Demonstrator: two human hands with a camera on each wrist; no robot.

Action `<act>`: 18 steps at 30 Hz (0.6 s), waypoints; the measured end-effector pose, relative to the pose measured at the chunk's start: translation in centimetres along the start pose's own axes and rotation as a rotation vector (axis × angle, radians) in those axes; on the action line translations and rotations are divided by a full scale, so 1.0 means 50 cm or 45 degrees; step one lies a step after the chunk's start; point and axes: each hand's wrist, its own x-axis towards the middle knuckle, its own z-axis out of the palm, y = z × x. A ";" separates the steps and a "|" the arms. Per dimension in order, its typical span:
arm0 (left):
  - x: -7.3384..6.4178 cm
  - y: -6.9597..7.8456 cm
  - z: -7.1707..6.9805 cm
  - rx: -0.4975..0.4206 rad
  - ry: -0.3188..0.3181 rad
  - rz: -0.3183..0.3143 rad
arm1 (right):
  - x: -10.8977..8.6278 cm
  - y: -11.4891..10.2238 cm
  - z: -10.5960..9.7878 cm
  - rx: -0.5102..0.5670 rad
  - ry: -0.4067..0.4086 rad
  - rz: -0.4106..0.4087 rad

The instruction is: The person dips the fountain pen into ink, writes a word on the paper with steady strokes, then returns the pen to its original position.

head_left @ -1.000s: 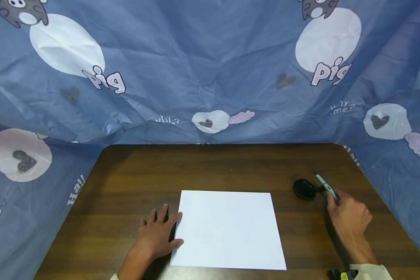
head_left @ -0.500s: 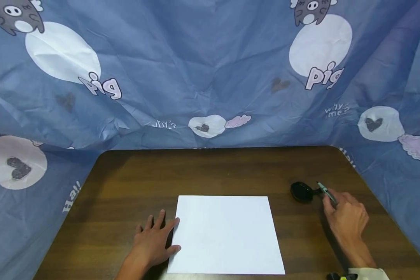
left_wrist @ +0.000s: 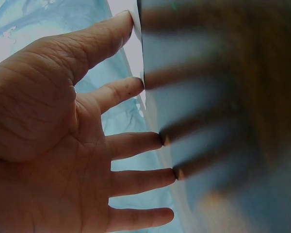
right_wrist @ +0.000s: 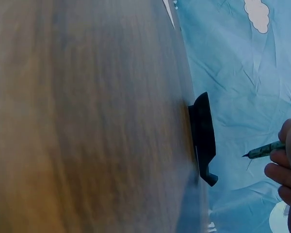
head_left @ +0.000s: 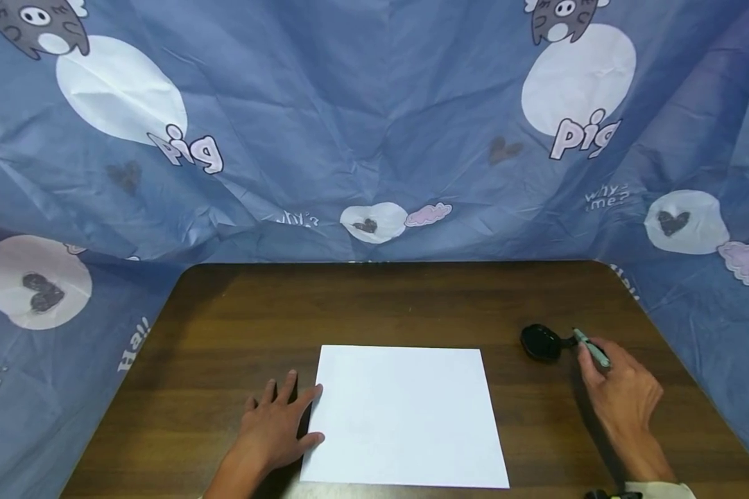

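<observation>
A blank white sheet of paper [head_left: 406,416] lies on the brown wooden table [head_left: 374,305]. At its left edge my left hand [head_left: 270,428] rests with fingers spread, thumb and index fingertips on the paper. In the left wrist view, the palm and straight fingers [left_wrist: 140,183] show beside the tabletop. To the right of the sheet, my right hand [head_left: 627,388] holds a pale green pen [head_left: 593,348] between thumb and fingers, its dark tip [right_wrist: 245,156] pointing away from the hand. Just left of the pen sits a black round shallow dish with a short handle [head_left: 539,342].
Blue cloth [head_left: 362,104] printed with pigs, hearts and lettering hangs behind the table and on both sides. A dark strap [head_left: 612,495] sits at the right wrist, by a pale sleeve [head_left: 658,491].
The pen has shifted in my right hand, so that less of it sticks out beyond the fingers. The left hand, paper and black dish stay in place; the head view moved slightly.
</observation>
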 end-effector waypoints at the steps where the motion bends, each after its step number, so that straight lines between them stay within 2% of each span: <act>1: 0.000 0.000 0.000 0.000 0.001 0.002 | 0.000 0.000 0.001 0.004 0.005 0.004; 7: 0.001 0.003 -0.002 -0.002 0.000 0.002 | -0.002 0.001 0.004 -0.004 0.040 0.014; 13: -0.001 0.005 -0.002 0.007 -0.002 -0.013 | -0.005 0.000 0.002 -0.009 0.023 0.012; 18: -0.002 0.005 -0.004 -0.005 -0.003 -0.010 | -0.006 0.000 0.005 0.014 0.067 -0.033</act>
